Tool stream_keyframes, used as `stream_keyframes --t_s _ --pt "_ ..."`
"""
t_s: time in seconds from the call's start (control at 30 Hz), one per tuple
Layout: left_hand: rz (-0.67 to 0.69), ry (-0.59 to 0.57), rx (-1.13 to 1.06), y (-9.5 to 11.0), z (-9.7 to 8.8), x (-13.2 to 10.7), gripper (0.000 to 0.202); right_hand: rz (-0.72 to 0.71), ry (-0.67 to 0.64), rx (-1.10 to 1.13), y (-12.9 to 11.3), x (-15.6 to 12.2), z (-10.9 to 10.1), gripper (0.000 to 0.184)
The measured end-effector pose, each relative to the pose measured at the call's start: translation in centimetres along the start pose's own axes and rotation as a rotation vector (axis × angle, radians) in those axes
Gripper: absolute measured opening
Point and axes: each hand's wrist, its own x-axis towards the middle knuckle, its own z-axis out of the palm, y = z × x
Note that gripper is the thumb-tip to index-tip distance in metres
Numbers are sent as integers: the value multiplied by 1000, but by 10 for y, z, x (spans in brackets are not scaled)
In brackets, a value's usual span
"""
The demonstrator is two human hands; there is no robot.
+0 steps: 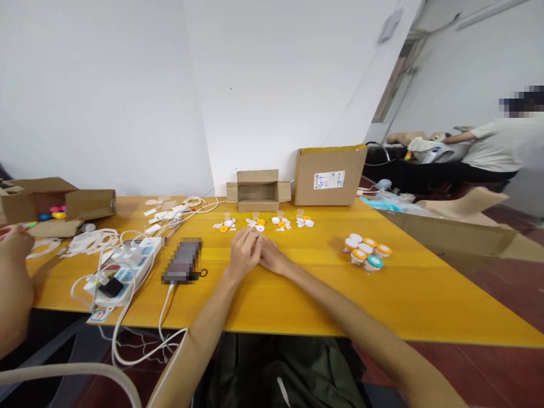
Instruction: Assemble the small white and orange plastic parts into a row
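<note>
My left hand [245,249] and my right hand [272,255] rest together on the yellow table [289,300], near the small parts. The left one lies partly over the right, its fingers bent and closed. Right-hand fingers are mostly hidden beneath it, and anything between the hands cannot be seen. Just beyond stand several small clear cups [300,213] in a row, with little white pieces [250,224], white discs [309,223] and orange ring lids [223,229] around them. To the right sits a cluster of small clear jars with white, orange and teal lids [375,262].
A small open carton [258,198] and a large cardboard box [329,177] stand at the back. Left are a phone [183,260], a power strip [138,263] with tangled cables, and a box [91,205] with coloured balls. Another person's hand [15,243] enters far left; a person [495,147] is far right.
</note>
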Motion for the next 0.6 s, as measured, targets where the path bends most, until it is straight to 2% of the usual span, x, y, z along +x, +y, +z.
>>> stream_keyframes --t_s 0.13,0.27,0.43,0.6 --pt "-13 -22 -14 2 3 1 22 296 9 -157 39 -50 -38 17" --pt "-23 -205 -21 3 15 -5 22 625 87 -335 78 -78 -63 20" --pt "49 -519 13 5 29 -14 20 861 142 -458 97 -71 -75 22" --pt "-15 -611 30 5 28 -14 21 998 121 -463 95 -54 -82 28"
